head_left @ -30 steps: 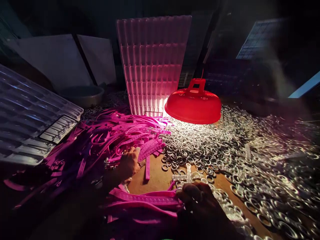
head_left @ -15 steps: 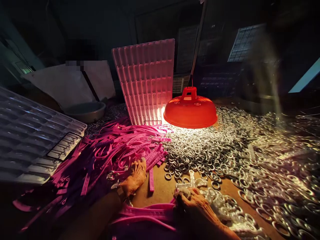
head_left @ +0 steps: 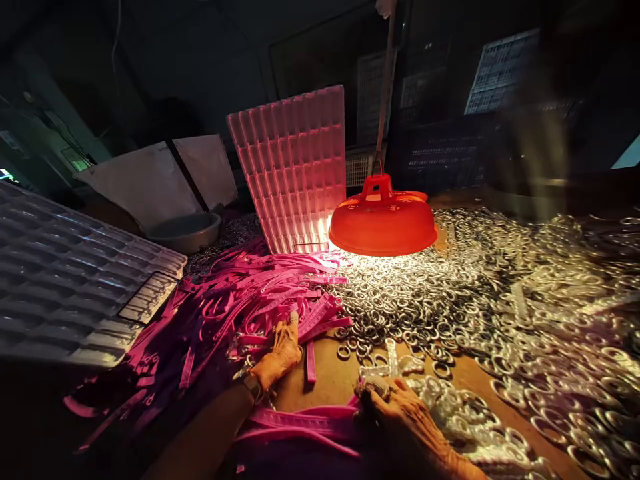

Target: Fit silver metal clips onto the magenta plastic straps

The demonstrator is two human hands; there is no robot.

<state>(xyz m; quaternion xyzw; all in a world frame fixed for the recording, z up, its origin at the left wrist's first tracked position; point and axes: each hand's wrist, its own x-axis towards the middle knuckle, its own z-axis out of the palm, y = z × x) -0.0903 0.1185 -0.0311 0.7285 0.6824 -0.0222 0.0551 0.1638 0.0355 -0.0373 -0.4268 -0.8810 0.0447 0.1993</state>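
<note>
My left hand reaches into the pile of pink straps. Its covered index finger is stretched out and touches them; the thumb is mostly hidden. My right hand is closed around the ends of several more pink straps, which trail to the left, low in the head view. A pale wrapping covers one of its fingers. Metal clasps show among the straps by my left wrist. A single pink strap end lies on the brown tabletop between my hands.
An orange lamp hangs low over a heap of metal rings. Whitish braided pieces lie right of my right hand. Two compartment trays stand left and behind the straps. A basin stands behind.
The view has shifted, so most things sit slightly further right. My left index finger now reaches out straighter over the pink straps. My right hand still holds its straps.
</note>
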